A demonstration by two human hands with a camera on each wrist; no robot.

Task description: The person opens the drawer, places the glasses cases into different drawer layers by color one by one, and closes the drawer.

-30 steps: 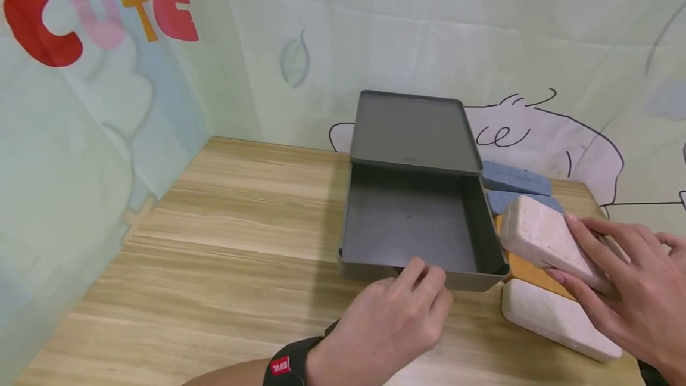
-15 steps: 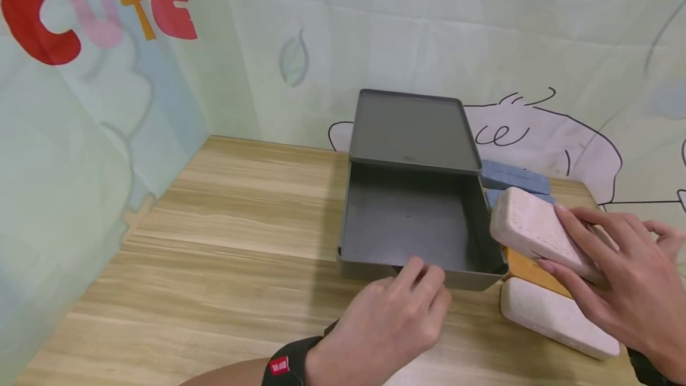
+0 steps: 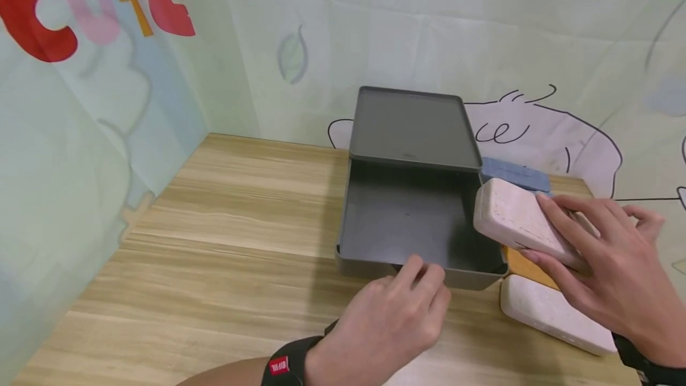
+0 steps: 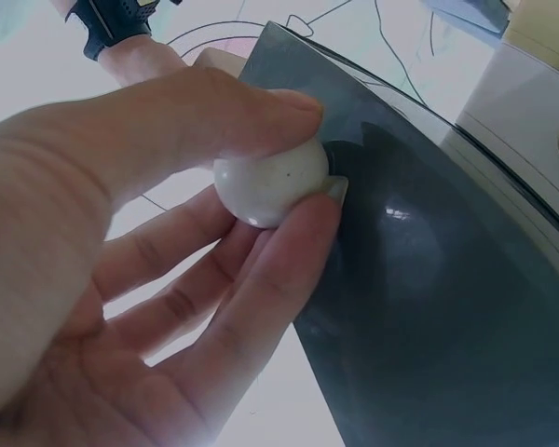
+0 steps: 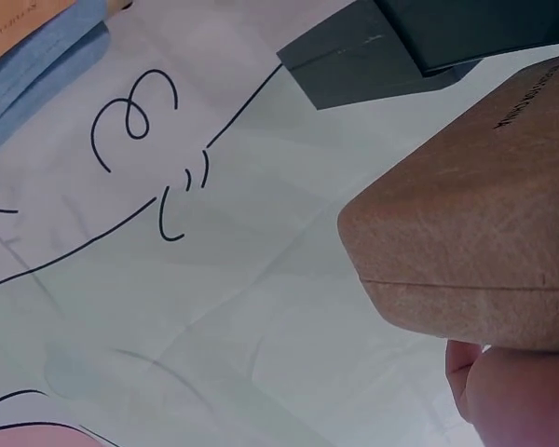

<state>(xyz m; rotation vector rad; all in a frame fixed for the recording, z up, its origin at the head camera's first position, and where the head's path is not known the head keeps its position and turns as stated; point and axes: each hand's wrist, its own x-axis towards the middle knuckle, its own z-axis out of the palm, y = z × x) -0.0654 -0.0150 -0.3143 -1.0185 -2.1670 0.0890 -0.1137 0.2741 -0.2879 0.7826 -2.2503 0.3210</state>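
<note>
A grey drawer (image 3: pixel 402 219) is pulled out from its box (image 3: pixel 415 127), with bare floor showing inside. My left hand (image 3: pixel 393 320) is at the drawer's front; in the left wrist view thumb and fingers pinch its round white knob (image 4: pixel 272 186). To the right, my right hand (image 3: pixel 605 255) grips a pale pink glasses case (image 3: pixel 517 213), raised and tilted, with its far end over the drawer's right wall. Close up, the right wrist view shows the case's seam and small print, with the case looking brown there.
On the table right of the drawer lie a second pale pink case (image 3: pixel 554 314), a partly covered orange case (image 3: pixel 530 267) and blue cases (image 3: pixel 517 173) behind. A printed cloth (image 3: pixel 278 46) hangs behind the wooden table (image 3: pixel 230 213).
My right hand has carried the pale pink glasses case left and slightly upward, from beside the drawer to over its right wall. The left hand stays on the knob.
</note>
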